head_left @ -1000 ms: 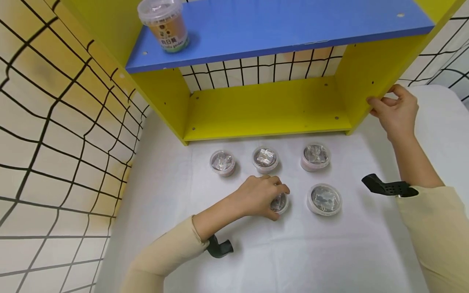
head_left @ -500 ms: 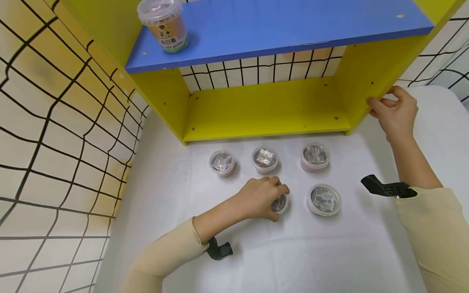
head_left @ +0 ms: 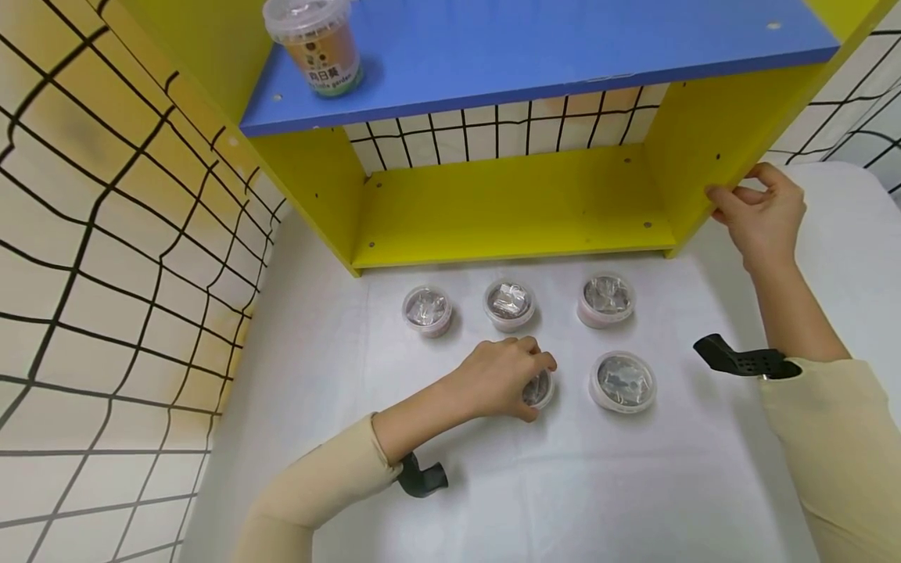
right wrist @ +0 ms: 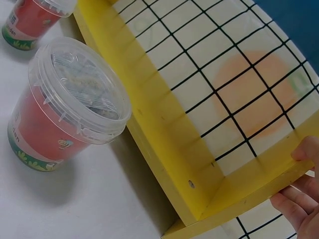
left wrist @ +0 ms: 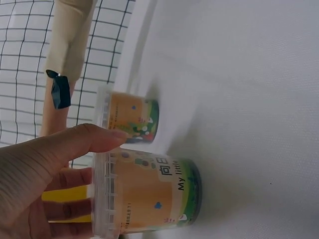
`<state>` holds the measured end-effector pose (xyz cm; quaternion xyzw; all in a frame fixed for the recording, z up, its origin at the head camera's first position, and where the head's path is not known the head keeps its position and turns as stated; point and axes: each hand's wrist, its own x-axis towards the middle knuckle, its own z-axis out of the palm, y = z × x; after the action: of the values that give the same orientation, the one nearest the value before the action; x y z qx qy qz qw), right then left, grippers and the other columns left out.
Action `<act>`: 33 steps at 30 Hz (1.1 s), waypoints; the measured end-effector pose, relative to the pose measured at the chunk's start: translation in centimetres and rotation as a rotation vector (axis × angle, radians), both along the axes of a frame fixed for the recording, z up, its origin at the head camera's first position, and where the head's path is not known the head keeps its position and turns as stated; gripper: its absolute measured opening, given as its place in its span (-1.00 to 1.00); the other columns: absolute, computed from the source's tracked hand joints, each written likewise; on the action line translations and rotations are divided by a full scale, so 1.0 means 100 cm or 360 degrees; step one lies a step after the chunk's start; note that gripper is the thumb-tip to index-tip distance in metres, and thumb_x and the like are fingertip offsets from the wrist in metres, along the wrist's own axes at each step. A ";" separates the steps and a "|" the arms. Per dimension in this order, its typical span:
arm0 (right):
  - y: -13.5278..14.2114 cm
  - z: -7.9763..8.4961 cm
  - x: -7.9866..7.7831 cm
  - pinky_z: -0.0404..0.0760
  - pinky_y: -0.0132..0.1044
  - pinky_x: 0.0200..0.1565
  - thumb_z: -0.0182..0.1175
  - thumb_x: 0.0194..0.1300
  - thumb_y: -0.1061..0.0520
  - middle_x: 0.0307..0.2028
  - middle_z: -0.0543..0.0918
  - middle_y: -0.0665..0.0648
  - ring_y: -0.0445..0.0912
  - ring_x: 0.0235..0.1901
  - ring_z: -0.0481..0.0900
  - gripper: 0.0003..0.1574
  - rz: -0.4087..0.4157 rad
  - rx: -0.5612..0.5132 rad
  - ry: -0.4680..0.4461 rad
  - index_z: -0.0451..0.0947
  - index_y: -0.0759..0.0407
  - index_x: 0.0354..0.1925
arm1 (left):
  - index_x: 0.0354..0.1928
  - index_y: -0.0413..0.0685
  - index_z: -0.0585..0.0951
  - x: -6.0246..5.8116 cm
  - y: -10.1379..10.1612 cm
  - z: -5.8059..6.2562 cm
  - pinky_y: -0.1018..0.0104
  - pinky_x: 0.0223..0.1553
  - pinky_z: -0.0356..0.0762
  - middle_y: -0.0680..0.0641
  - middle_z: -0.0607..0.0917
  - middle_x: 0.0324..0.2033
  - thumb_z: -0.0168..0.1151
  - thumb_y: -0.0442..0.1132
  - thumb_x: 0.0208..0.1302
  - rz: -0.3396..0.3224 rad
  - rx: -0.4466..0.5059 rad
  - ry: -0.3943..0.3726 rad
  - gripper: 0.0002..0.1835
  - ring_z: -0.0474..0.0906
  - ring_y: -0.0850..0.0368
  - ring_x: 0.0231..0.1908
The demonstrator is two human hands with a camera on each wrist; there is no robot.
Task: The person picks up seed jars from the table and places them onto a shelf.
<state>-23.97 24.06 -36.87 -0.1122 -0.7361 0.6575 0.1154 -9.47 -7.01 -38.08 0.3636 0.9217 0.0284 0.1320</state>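
Observation:
My left hand (head_left: 500, 379) holds a lidded plastic cup (head_left: 537, 389) by its lid, thumb on one side and fingers on the other. In the left wrist view this cup (left wrist: 149, 194) has an orange label with a green base and stands on the table. Beyond it is another orange-labelled cup (left wrist: 132, 114). My right hand (head_left: 763, 215) pinches the front edge of the shelf unit's yellow right side panel (head_left: 732, 133). A red-labelled lidded cup (right wrist: 50, 119), with clear wrapping under its lid, stands in front of the shelf in the right wrist view.
Three cups, left (head_left: 427, 311), middle (head_left: 509, 305) and right (head_left: 606, 300), line the front of the yellow bottom shelf (head_left: 514, 207). One cup (head_left: 622, 383) sits right of my left hand. An orange cup (head_left: 324, 59) stands on the blue shelf (head_left: 549, 47). Black grid mesh (head_left: 105, 188) borders the left.

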 end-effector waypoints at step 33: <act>0.000 -0.002 -0.002 0.50 -0.63 -0.45 0.31 0.09 0.10 -0.34 0.68 -0.25 -0.46 -0.49 0.58 -0.49 -0.0030 -0.0005 -0.0014 0.50 0.05 0.05 | 0.07 0.21 0.53 -0.012 -0.004 0.039 0.33 -0.28 0.49 0.13 0.57 -0.14 0.37 0.13 -0.10 0.0117 0.0139 -0.0213 -0.40 0.50 0.29 -0.25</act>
<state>-24.15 24.03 -37.11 -0.1223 -0.7344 0.6570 0.1183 -10.65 -7.46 -34.21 0.3324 0.9214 0.0978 0.1762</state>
